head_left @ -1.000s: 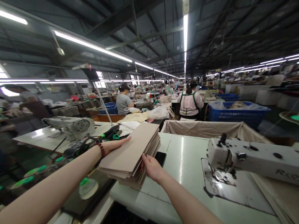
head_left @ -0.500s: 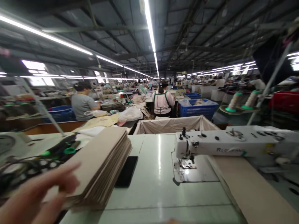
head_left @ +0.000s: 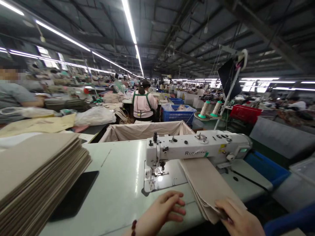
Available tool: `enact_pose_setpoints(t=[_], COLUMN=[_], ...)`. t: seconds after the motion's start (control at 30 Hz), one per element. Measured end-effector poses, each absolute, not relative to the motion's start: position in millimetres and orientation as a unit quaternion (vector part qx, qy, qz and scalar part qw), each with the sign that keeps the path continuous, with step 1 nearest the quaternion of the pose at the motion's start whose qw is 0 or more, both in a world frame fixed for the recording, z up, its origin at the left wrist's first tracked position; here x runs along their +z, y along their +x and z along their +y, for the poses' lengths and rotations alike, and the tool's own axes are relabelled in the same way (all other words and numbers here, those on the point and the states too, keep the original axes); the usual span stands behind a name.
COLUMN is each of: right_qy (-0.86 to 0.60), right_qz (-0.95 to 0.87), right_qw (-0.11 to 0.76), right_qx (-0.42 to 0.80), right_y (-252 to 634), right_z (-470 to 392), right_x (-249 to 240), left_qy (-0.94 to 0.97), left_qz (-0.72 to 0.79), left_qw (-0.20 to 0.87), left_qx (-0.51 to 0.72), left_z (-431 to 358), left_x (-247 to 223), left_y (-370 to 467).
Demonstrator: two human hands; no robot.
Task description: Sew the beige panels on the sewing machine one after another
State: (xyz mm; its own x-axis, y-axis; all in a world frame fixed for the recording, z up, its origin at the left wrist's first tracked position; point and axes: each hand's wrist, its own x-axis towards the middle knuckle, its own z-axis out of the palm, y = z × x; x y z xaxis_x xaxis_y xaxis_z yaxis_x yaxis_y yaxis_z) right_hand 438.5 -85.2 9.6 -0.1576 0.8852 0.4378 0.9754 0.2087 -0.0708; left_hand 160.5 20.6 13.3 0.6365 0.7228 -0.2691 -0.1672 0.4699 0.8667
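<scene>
While right hand (head_left: 238,217) pinches one beige stack (head_left: 209,180), left hand (head_left: 165,208) loosely spread; one sewing machine (head_left: 182,151)

On the worktable (head_left: 120,164), the larger stack (head_left: 39,164) lies at left, a phone (head_left: 76,196) just to its right, and the sewing machine (head_left: 194,147) at right, above the far end of the smaller stack (head_left: 209,183). The right hand (head_left: 237,216) is at that stack's near end, the left hand (head_left: 161,209) to its left. Beyond the table: a bin (head_left: 137,131), then a co-worker (head_left: 142,103), with a crate (head_left: 176,116) at right.
</scene>
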Motion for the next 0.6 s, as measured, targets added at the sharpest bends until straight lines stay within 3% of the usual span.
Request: enact_pose_setpoints(t=[0.13, 0.37, 0.47, 0.6], right_qy=[-0.691, -0.644, -0.654, -0.639], right_qz=[-0.679, -0.613, -0.584, -0.645], right_qw=[0.248, 0.405, 0.423, 0.384], right_qx=[-0.007, 0.213, 0.227, 0.167], right_y=[428.4, 436.3, 437.9, 428.0], right_z=[-78.6, -72.6, -68.8, -71.6], right_x=[23.0, 44.7, 46.4, 50.4], left_qy=[0.355, 0.356, 0.371, 0.337], left_qz=[0.292, 0.301, 0.285, 0.258], left_qw=[0.827, 0.819, 0.822, 0.860], left_qx=[0.324, 0.335, 0.326, 0.283], left_z=[39.2, 49.4, 46.7, 49.0], left_x=[13.9, 22.4, 25.9, 28.7], left_y=[214.1, 230.0, 231.4, 233.7])
